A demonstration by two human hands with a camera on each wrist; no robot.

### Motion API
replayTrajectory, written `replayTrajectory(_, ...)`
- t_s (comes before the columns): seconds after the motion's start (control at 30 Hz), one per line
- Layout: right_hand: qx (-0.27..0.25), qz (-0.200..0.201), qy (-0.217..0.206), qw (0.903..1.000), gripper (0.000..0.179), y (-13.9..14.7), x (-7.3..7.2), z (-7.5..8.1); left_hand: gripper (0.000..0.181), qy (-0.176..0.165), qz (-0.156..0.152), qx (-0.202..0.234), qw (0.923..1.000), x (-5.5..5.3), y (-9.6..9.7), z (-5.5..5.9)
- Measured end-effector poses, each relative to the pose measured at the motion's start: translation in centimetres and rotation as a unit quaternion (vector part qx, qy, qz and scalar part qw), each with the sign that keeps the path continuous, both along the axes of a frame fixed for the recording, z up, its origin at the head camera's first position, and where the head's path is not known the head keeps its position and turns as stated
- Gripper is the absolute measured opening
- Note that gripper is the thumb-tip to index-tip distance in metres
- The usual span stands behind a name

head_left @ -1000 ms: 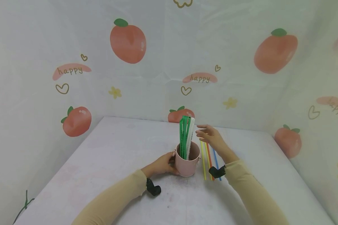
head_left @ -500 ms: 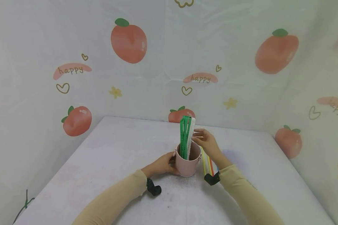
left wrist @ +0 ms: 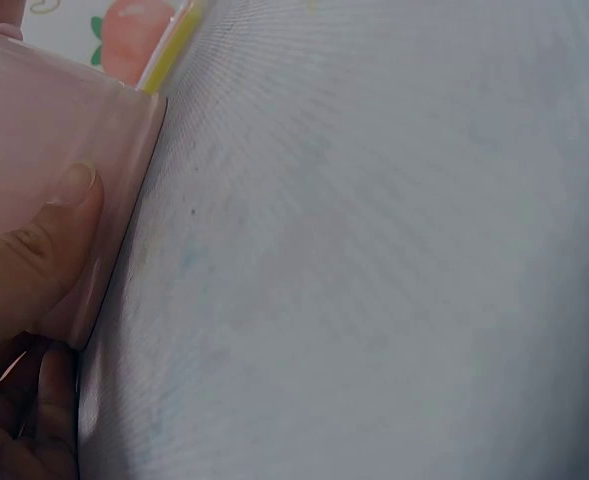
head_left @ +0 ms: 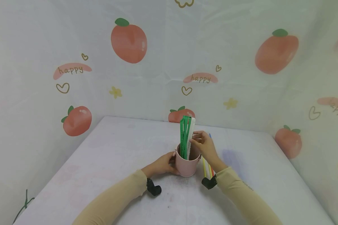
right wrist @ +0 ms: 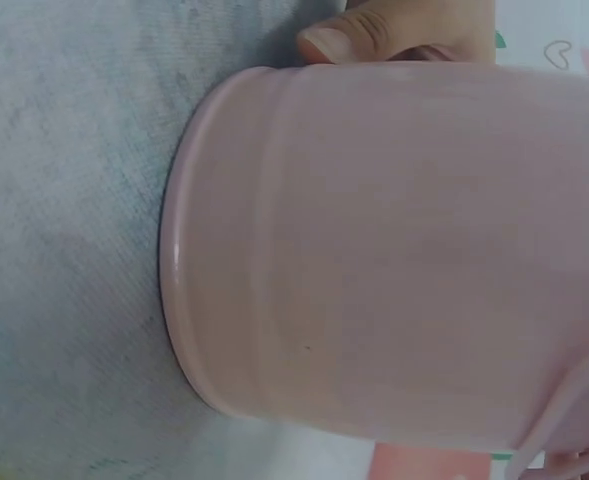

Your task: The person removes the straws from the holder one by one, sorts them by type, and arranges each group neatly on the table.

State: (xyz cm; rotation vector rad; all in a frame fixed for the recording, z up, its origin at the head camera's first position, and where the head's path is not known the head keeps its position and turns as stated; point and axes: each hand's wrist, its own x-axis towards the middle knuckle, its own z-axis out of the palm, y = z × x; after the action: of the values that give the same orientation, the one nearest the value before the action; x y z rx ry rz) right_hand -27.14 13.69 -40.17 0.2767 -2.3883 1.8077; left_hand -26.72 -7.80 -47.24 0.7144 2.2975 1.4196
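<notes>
Reads "happy" in thin brown handwritten-style letters on the left pink band (head_left: 72, 70) of the backdrop (head_left: 157, 43). Reads "happy" again on the middle pink band (head_left: 201, 78). Slants downward on the right pink band (head_left: 335, 107), with "appy" legible and the first letter unclear. Runs in tiny dark print along the green sticks (head_left: 183, 134) and white stick (head_left: 192, 126), too small to read

On the surface (head_left: 129, 147), the left hand (head_left: 162, 164) grips a pink bucket (head_left: 186, 168) holding green sticks (head_left: 183, 134) and a white stick (head_left: 191, 127), which the right hand (head_left: 207, 146) touches.
</notes>
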Motion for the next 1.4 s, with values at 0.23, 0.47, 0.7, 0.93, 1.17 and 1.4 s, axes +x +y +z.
replayTrajectory(0.23,-0.022,-0.002,-0.002,0.9998,0.036,-0.5,0.9,0.8,0.086,0.009,-0.001,-0.003,1.0000,-0.1,0.0,-0.2)
replayTrajectory(0.47,-0.007,-0.014,0.015,0.9998,0.035,-0.4,0.3,-0.3,0.086,0.014,-0.006,-0.004,0.9999,-0.1,0.0,-0.1)
replayTrajectory(0.7,-0.003,-0.017,0.016,0.9997,0.033,-0.4,0.3,-0.4,0.087,0.008,-0.001,-0.009,0.9999,-0.1,0.0,-0.1)
replayTrajectory(0.93,0.000,-0.018,0.011,0.9998,0.034,-0.4,0.4,-0.4,0.086,0.004,0.002,-0.009,0.9999,0.0,0.1,0.0)
replayTrajectory(1.17,0.002,-0.014,0.000,0.9999,0.035,-0.4,0.7,-0.2,0.087,0.002,0.002,-0.003,1.0000,0.0,0.0,0.0)
replayTrajectory(1.4,0.000,-0.013,0.004,0.9999,0.035,-0.3,0.7,-0.3,0.087,0.002,0.002,-0.002,1.0000,0.0,0.0,-0.1)
